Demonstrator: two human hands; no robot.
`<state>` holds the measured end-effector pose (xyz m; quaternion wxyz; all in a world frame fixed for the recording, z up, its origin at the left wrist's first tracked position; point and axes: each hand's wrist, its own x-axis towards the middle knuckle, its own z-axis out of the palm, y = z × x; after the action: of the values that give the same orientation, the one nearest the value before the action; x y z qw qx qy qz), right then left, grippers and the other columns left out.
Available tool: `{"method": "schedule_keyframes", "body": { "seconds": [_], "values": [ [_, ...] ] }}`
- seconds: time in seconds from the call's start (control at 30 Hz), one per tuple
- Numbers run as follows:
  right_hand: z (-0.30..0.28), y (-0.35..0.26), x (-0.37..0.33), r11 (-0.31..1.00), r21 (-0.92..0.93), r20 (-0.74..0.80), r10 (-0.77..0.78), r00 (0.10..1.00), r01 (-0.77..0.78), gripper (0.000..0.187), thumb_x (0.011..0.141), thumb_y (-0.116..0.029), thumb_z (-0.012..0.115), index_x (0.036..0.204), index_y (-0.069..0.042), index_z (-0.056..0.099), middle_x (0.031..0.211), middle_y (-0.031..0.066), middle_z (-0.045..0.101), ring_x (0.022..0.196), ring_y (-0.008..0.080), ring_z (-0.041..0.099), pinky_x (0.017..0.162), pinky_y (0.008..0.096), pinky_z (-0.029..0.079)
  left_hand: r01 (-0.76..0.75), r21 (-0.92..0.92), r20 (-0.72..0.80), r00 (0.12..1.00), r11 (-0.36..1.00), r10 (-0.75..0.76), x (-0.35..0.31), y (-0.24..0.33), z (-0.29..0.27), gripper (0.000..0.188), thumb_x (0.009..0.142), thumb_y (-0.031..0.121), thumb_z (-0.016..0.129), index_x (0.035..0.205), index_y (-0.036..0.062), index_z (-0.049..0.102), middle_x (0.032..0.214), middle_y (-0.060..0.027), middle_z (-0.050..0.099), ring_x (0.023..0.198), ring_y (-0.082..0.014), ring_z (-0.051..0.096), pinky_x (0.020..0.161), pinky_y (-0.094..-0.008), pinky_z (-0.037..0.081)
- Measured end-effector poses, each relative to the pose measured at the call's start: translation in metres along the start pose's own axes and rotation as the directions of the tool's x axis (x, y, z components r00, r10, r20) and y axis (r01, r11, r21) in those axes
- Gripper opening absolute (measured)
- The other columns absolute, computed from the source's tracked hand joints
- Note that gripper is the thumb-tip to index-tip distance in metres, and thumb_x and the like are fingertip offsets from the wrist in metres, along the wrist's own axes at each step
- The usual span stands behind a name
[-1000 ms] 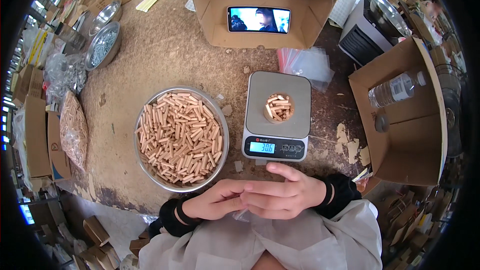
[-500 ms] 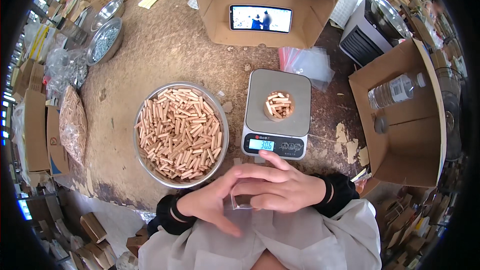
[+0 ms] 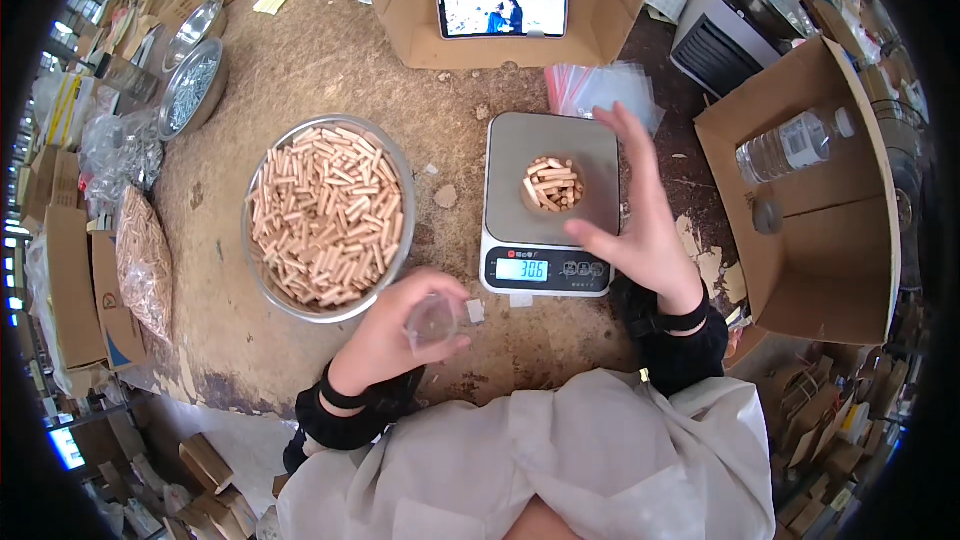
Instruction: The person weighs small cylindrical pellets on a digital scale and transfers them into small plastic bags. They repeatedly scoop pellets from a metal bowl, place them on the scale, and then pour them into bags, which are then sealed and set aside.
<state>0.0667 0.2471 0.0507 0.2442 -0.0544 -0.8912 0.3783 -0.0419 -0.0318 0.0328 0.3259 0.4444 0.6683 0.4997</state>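
Note:
My left hand (image 3: 398, 332) is wrapped round a small clear plastic cup (image 3: 432, 322), just below the steel bowl. That round bowl (image 3: 262, 285) is heaped with short wooden dowels (image 3: 325, 210). To the right, a digital kitchen scale (image 3: 507, 140) with a lit display carries another clear cup (image 3: 527, 202), partly filled with dowels. My right hand (image 3: 645, 220) is over the scale's right edge, thumb and fingers spread beside that cup, holding nothing.
A phone (image 3: 502, 12) playing video leans in an open cardboard box (image 3: 400, 45) behind the scale. Clear zip bags (image 3: 605, 90) lie beside it. Another carton (image 3: 820, 290) with a plastic bottle (image 3: 795, 148) stands right. At left are a bag of dowels (image 3: 145, 265) and a bowl of screws (image 3: 195, 90).
My hands were together round the empty cup at the table's front edge. They have parted: the left keeps the cup near the bowl, while the right has reached up to the scale.

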Motion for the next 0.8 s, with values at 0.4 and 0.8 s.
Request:
{"method": "schedule_keyframes", "body": {
  "seconds": [0.4, 0.8],
  "values": [
    [0.043, -0.005, -0.001, 0.960, 0.243, 0.133, 0.109, 0.985, -0.139, 0.102, 0.062, -0.010, 0.082, 0.150, -0.006, 0.032, 0.114, 0.0175, 0.062, 0.104, 0.0354, 0.059, 0.096, 0.0417, 0.046, 0.039, 0.005, -0.283, 0.959, 0.999, -0.036, 0.005, -0.001, 0.028, 0.045, 0.072, 0.000, 0.080, 0.112, 0.0043, 0.059, 0.093, -0.0057, 0.062, 0.080, -0.0145, 0.061, 0.076, -0.0274, 0.049],
    [0.043, -0.061, -0.018, 0.884, 0.207, 0.398, -0.468, 0.789, 0.419, 0.084, 0.058, -0.027, 0.074, 0.137, -0.007, 0.053, 0.073, 0.0038, 0.059, 0.057, 0.0252, 0.057, 0.054, 0.0340, 0.044, -0.059, -0.159, -0.146, 0.989, 0.986, 0.036, -0.004, -0.004, 0.043, 0.046, 0.069, 0.006, 0.079, 0.111, 0.0044, 0.059, 0.100, -0.0128, 0.063, 0.093, -0.0304, 0.064, 0.080, -0.0365, 0.051]
  ]
}}
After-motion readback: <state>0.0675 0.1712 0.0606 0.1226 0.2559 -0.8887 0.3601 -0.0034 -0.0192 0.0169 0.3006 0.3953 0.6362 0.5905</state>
